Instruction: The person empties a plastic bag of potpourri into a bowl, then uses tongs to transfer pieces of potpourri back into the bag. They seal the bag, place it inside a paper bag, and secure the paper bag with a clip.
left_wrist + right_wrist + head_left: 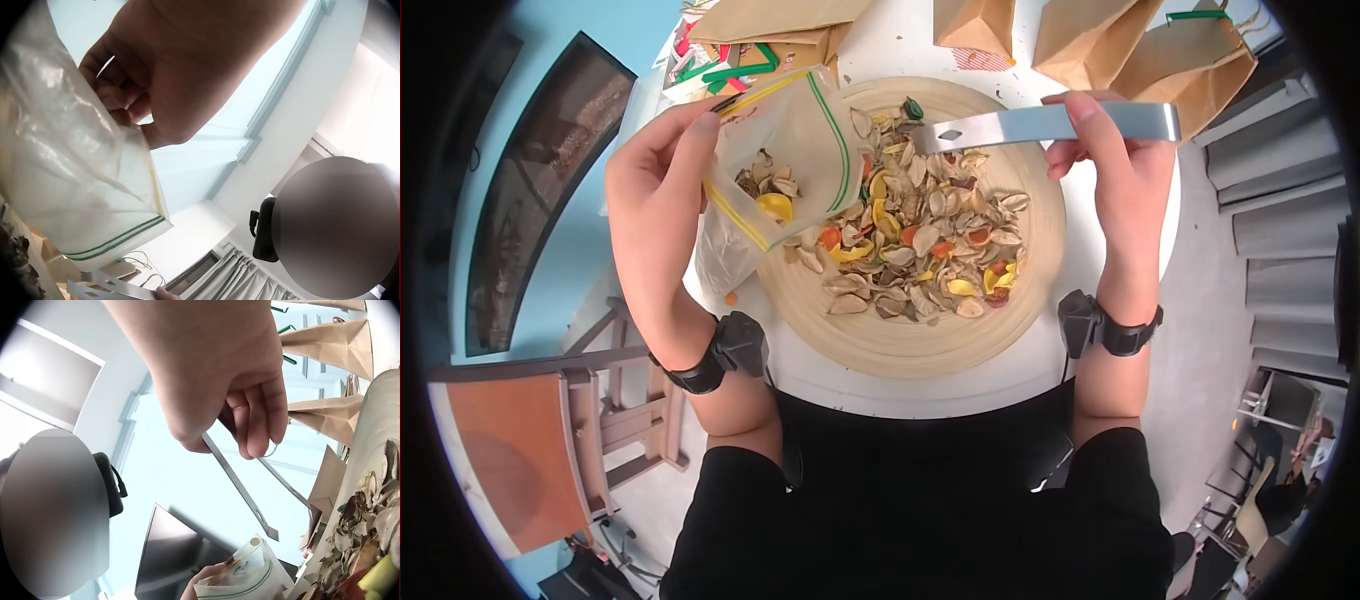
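Note:
The left hand [655, 190] pinches the edge of a clear zip bag [815, 150], its mouth spread and facing the plate. Inside the bag lie dried petals and a yellow piece [774, 208]. Metal tongs [1040, 124] are gripped by the right hand [1125, 170]; their tips are over the plate's upper part, right of the bag. In the right wrist view the two arms of the tongs [240, 487] stand apart, with nothing seen between the tips. A round wooden plate [920, 355] holds a heap of dried petals [945, 205] with orange and yellow pieces.
Brown paper bags [1090, 40] stand along the back of the round white table [850, 398]. At the back left are a flat paper bag [785, 20] and green and red items [735, 68]. A brown wooden chair [615, 420] is beyond the table at the left.

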Motion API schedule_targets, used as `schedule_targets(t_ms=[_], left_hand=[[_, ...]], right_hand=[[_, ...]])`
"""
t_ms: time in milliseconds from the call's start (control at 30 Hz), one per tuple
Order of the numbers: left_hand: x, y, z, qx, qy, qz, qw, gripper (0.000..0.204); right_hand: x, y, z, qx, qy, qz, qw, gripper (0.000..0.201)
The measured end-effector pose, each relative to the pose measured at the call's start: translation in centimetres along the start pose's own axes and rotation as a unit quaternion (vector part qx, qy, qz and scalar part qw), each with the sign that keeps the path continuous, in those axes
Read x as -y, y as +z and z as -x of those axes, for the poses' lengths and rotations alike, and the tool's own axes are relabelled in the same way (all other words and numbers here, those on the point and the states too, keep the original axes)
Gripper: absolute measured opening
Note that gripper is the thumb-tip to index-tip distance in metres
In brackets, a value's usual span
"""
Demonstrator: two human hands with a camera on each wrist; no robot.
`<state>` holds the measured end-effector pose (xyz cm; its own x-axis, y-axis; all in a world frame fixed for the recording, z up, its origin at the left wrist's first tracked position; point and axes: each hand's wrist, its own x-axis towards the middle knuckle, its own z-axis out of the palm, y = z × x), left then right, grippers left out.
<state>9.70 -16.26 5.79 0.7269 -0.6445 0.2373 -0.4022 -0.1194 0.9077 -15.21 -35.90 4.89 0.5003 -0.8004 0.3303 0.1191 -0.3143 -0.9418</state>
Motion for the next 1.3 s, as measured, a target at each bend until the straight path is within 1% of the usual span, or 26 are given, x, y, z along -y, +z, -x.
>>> schedule_targets(t_ms=[133, 167, 300, 400, 533, 633, 733, 833, 933, 1033, 1133, 1167, 1267, 1300], left_hand=[[0.1, 0.4, 0.0, -0.004, -0.004, -0.011, 1.000, 0.025], [0.3, 0.4, 0.0, -0.008, -0.003, -0.013, 1.000, 0.025], [0.6, 0.0, 0.1, -0.006, 0.017, 0.002, 1.000, 0.024], [0.3, -0.2, 0.2, -0.004, 0.027, -0.009, 1.000, 0.024], [0.3, 0.2, 0.2, -0.012, 0.039, -0.003, 0.999, 0.024], [0.1, 0.2, 0.2, -0.009, 0.041, -0.004, 0.999, 0.024], [-0.2, 0.1, 0.2, -0.009, 0.027, -0.007, 1.000, 0.025], [-0.1, 0.0, 0.0, -0.016, 0.030, -0.005, 0.999, 0.025], [0.3, 0.2, -0.1, -0.017, 0.037, 0.001, 0.999, 0.026], [0.2, 0.1, -0.2, -0.008, 0.038, -0.001, 0.999, 0.027], [0.3, 0.1, -0.3, -0.014, 0.037, -0.002, 0.999, 0.027], [0.3, 0.1, -0.4, -0.015, 0.037, -0.001, 0.999, 0.028], [0.5, 0.0, -0.3, -0.016, 0.036, 0.000, 0.999, 0.028], [0.5, 0.1, -0.3, -0.015, 0.036, 0.001, 0.999, 0.028]], right_hand=[[0.2, 0.4, -0.1, 0.003, -0.029, 0.041, 0.999, 0.027], [0.1, 0.4, 0.0, 0.008, -0.028, 0.021, 0.999, 0.024], [-0.7, 0.9, 0.3, 0.008, 0.001, 0.025, 1.000, 0.019], [-1.1, 0.7, 0.2, 0.026, -0.005, 0.113, 0.993, 0.019], [-1.0, 0.7, 0.2, 0.014, -0.010, 0.048, 0.999, 0.017], [-0.8, 0.6, 0.3, 0.009, 0.001, 0.049, 0.999, 0.017], [-1.0, 0.3, 0.5, 0.014, 0.003, 0.097, 0.995, 0.018], [-1.6, 0.2, 0.5, -0.003, -0.015, 0.069, 0.997, 0.027], [-0.7, -0.3, 0.8, 0.005, -0.007, 0.069, 0.998, 0.019], [0.0, -0.9, 0.7, -0.013, -0.018, 0.095, 0.995, 0.021], [1.1, -2.1, 0.4, -0.036, 0.029, 0.127, 0.991, 0.025], [1.4, -2.6, 0.4, -0.028, 0.043, 0.156, 0.986, 0.030], [2.2, -3.7, 0.3, -0.023, 0.108, 0.236, 0.966, 0.032], [2.2, -4.1, 0.4, -0.005, 0.093, 0.255, 0.962, 0.033]])
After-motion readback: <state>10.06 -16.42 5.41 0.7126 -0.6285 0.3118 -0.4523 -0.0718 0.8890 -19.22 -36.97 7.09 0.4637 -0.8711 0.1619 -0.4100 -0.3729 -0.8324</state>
